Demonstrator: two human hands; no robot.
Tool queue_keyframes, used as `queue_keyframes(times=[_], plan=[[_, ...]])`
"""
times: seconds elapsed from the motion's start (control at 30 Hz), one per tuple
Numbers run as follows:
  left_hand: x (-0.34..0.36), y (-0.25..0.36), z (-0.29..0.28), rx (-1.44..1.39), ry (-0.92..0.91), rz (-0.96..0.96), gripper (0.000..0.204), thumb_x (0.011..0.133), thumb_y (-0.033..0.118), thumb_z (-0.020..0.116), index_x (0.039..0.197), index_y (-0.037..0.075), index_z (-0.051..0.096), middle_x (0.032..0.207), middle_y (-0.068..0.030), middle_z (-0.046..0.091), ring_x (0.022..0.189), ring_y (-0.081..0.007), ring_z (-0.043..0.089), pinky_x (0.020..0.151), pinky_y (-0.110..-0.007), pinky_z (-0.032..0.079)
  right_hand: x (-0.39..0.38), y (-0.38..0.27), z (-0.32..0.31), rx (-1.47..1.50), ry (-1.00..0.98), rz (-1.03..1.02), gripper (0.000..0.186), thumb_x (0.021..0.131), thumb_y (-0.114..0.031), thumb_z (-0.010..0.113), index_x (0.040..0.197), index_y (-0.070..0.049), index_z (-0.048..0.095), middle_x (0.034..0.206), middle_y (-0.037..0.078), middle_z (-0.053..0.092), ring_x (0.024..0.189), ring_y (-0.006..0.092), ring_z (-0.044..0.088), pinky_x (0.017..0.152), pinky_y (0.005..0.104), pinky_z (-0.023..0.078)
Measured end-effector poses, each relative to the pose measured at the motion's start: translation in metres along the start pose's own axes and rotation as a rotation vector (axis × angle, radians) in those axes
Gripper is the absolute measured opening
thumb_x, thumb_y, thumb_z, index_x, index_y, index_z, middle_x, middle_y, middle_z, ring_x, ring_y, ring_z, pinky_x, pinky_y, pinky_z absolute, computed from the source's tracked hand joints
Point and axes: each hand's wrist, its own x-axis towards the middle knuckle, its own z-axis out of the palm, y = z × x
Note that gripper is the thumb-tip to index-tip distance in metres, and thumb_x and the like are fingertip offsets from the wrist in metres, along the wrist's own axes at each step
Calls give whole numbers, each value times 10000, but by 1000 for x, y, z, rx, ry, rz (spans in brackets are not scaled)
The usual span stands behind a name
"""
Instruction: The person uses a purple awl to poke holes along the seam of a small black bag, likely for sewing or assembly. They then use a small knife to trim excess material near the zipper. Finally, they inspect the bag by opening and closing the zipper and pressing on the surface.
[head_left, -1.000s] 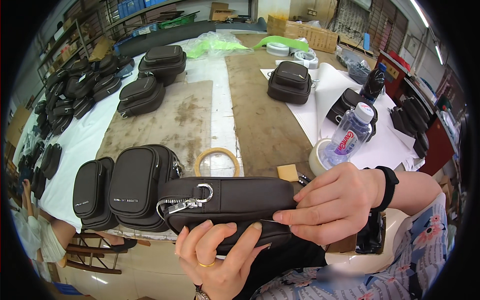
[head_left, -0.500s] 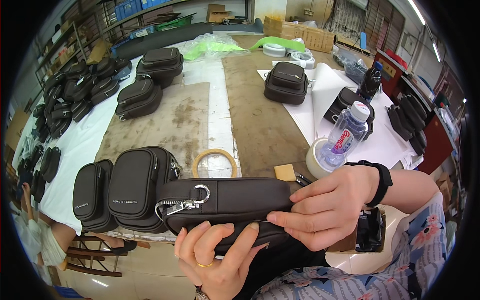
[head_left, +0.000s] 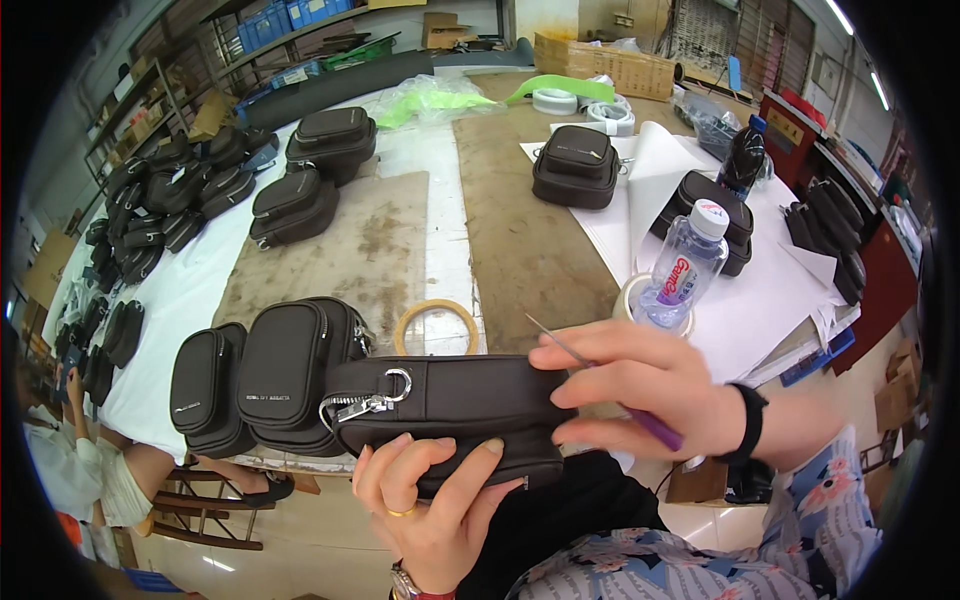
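Observation:
A dark brown leather-look bag [head_left: 480, 385] lies on its side at the table's near edge, its zip with a silver puller and a metal D-ring at the left end. My left hand [head_left: 430, 490] grips the bag from below, fingers along its near side. In my right hand [head_left: 650, 385] is an awl [head_left: 655, 428] with a purple handle; its thin metal spike points up and left, above the bag's right end. The right fingers are slightly blurred and come close to that end. Two similar bags [head_left: 283, 365] [head_left: 208, 390] stand just left of the held one.
A tape roll [head_left: 437, 305] lies behind the held bag. A clear bottle [head_left: 685, 265] stands inside another roll at the right, near a dark bottle [head_left: 744, 158] and more bags [head_left: 575, 165]. Many dark bags [head_left: 175, 195] pile up at the left. White paper [head_left: 770, 310] covers the right side.
My right hand has moved off the bag's seam, and the awl now shows in it with its spike raised. The left hand keeps hold of the bag. The view has shifted slightly.

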Motion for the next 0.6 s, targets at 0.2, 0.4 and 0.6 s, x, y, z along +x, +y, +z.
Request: queue_keyframes(times=[0.2, 0.4, 0.6], plan=[[27, 4, -28, 1, -69, 29, 254, 796, 234, 793, 1046, 201, 764, 1050, 26, 632, 1038, -212, 584, 967, -432, 392, -13, -16, 21, 135, 161, 238, 211, 836, -27, 757, 1000, -72, 633, 1191, 141, 671, 960, 320, 682, 779, 362, 560], [83, 2, -51, 111, -244, 353, 306, 751, 81, 749, 1046, 161, 740, 951, 3, 668, 800, -192, 619, 752, -326, 470, -11, -5, 29, 226, 242, 196, 211, 825, -6, 751, 995, -49, 634, 1150, 167, 694, 920, 338, 691, 766, 361, 555], [118, -14, -52, 159, -443, 845, 354, 725, 152, 670, 1069, 202, 737, 954, 35, 618, 808, -141, 619, 802, -291, 490, -13, 0, 30, 315, 263, 193, 210, 796, 18, 756, 965, -25, 639, 1082, 188, 712, 1013, 345, 702, 806, 374, 559]])
